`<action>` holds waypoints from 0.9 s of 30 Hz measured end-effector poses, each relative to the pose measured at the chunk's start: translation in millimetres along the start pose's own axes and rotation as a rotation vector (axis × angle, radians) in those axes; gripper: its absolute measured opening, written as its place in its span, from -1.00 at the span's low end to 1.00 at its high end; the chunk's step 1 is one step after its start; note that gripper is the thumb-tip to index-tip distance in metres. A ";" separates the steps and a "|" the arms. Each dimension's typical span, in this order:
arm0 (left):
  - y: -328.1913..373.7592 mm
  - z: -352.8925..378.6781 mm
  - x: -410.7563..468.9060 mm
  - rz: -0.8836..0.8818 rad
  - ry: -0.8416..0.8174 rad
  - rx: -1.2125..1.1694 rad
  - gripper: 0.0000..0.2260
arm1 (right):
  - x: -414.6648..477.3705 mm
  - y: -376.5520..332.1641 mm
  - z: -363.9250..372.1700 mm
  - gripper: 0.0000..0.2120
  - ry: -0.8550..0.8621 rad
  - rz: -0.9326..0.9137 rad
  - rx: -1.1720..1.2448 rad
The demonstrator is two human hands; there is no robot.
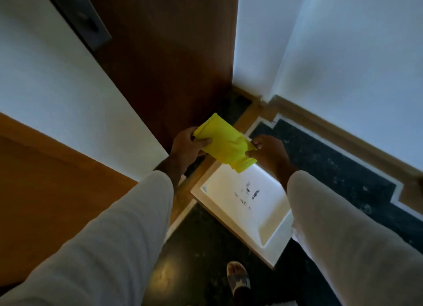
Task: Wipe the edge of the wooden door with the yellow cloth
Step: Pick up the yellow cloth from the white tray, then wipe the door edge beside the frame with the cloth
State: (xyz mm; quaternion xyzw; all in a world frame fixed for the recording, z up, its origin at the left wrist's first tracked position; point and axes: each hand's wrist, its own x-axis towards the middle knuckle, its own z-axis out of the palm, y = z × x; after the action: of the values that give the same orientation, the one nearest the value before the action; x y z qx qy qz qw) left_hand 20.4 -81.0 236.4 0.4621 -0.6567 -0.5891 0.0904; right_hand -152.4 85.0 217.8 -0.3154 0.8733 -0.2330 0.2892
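A folded yellow cloth (223, 143) is stretched between both hands in the middle of the view. My left hand (186, 147) pinches its left end and my right hand (269, 152) pinches its right end. Directly behind the cloth rises the dark brown wooden door (169, 60), seen from above. A dark metal lock plate (82, 17) sits on its left edge near the top of the view. The cloth hangs in the air just in front of the door's lower part and I cannot tell whether it touches the wood.
White walls (343, 65) stand right of the door and a white surface (52, 81) lies to its left, with an orange-brown wooden panel (45, 191) lower left. The floor has dark stone (320, 159), wooden skirting (332, 127) and a bright white tile (242, 205). A sandalled foot (238, 278) stands below.
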 end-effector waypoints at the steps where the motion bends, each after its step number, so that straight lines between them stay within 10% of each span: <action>1: 20.1 -13.3 -9.5 0.016 0.007 -0.020 -0.49 | -5.6 -18.6 -14.3 -0.73 0.011 -0.029 -0.004; 27: 386.8 -353.9 -353.1 0.768 0.644 0.075 -0.61 | -235.9 -495.5 -250.4 -0.69 0.190 -0.878 -0.073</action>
State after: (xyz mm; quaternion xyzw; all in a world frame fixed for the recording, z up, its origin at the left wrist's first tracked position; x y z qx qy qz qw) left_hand 258.1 -120.2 820.8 0.3484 -0.7387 -0.3169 0.4822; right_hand 39.9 -40.2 775.7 -0.6432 0.6871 -0.3305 0.0701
